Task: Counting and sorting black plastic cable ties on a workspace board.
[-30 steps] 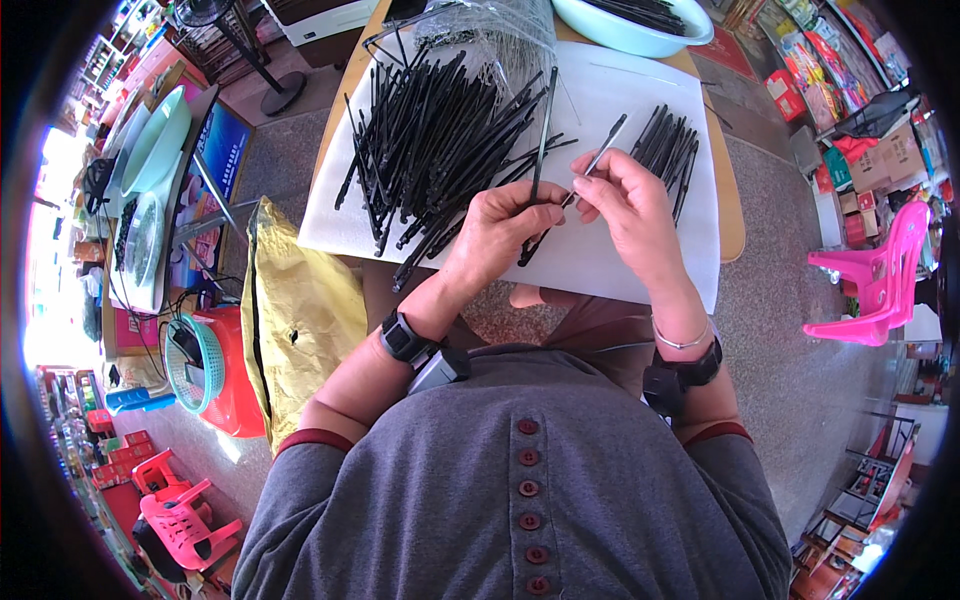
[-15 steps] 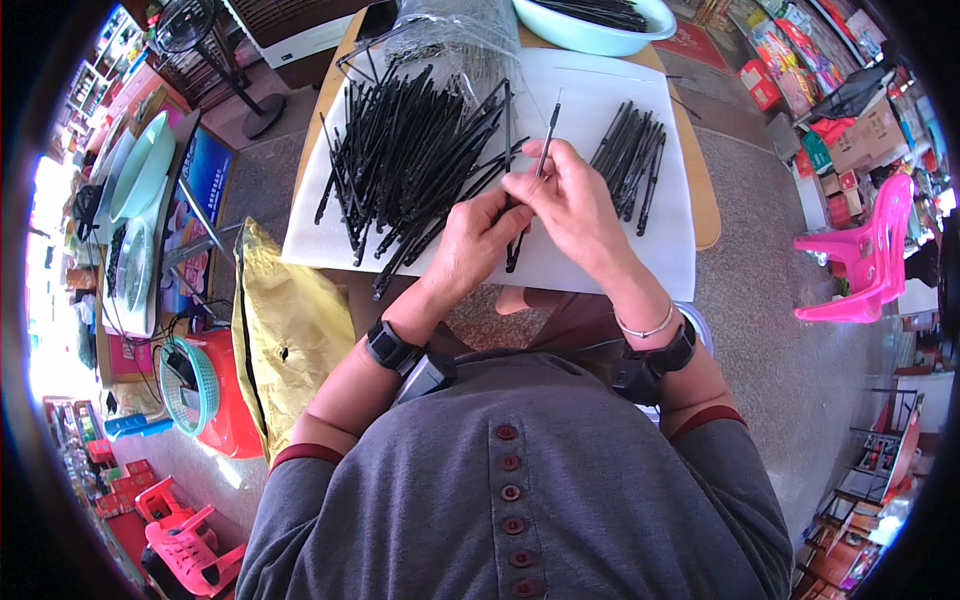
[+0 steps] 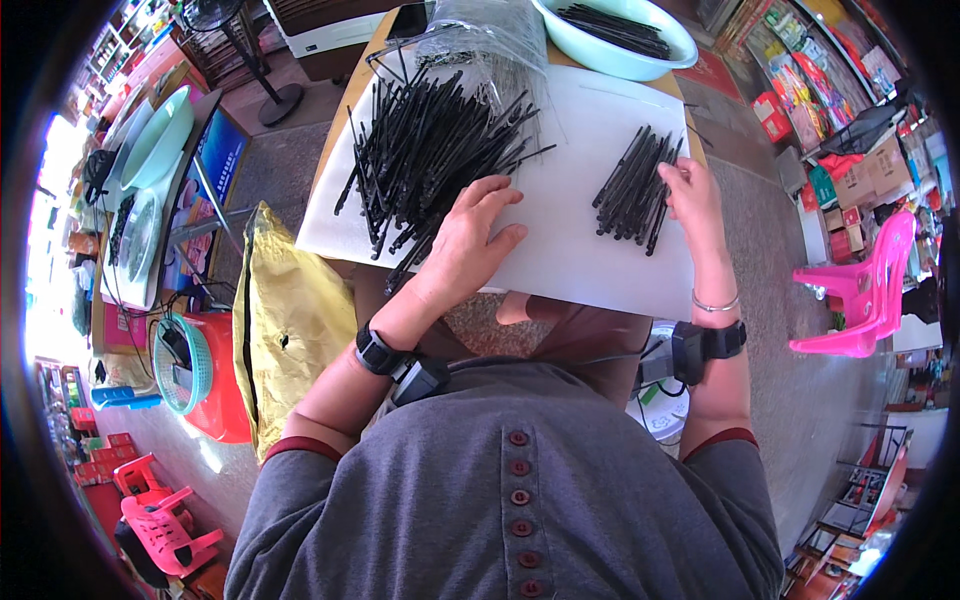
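Note:
My left hand point(image 3: 470, 235) is open with nothing in it, its fingers spread beside the large heap of thin black rods point(image 3: 420, 150) with knobbed ends. My right hand point(image 3: 695, 200) is at the right edge of a smaller, neater row of such rods point(image 3: 630, 185). Its thumb and fingers are pinched on a thin black rod point(image 3: 655, 235) lying along that row. Both groups rest on a white sheet point(image 3: 560, 240) over the table.
A clear plastic bag point(image 3: 480, 40) lies behind the large heap. At the far edge stands a pale blue basin point(image 3: 610, 50) with more black rods. A yellow sack point(image 3: 290, 330) hangs at the left, and a pink chair point(image 3: 870, 285) stands at the right.
My hands were together over the middle, holding a thin black rod and a slim pointed tool. Now they are apart: the right has moved right to the row, the left has opened.

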A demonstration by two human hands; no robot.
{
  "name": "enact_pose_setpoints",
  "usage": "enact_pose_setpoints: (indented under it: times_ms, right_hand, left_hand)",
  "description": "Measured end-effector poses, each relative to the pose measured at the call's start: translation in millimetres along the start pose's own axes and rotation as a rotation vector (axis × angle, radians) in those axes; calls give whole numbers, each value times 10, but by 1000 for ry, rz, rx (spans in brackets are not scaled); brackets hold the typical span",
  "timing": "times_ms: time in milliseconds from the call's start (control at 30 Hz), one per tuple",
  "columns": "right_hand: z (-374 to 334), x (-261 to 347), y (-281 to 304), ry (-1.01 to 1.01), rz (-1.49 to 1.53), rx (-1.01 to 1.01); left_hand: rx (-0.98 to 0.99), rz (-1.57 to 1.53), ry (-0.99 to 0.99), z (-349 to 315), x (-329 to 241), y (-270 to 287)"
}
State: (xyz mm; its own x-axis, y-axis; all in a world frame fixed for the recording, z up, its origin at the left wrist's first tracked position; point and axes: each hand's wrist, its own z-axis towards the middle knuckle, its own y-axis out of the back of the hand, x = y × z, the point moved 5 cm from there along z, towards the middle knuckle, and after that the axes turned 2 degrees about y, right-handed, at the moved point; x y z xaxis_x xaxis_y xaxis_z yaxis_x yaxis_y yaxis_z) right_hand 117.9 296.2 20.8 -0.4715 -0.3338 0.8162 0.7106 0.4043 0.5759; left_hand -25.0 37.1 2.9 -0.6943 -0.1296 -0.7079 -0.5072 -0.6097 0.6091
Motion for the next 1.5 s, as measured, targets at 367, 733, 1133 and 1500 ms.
enact_pose_setpoints:
  times_ms: [367,733,1133,1500]
  right_hand:
    - [-376,438,-469,505,-151,-103]
    - [-816,592,-998,695,-84,162]
    - [-685,601,-1296,675,-186,88]
    - [-702,614,-1242,676,-4,70]
  left_hand:
    - [-103,43,4,165,192,-81]
    - [-86,-124,91,64,-5,175]
    - [-717,206,147,-346,315,1378]
    - [-191,312,373,-23,1119,1264]
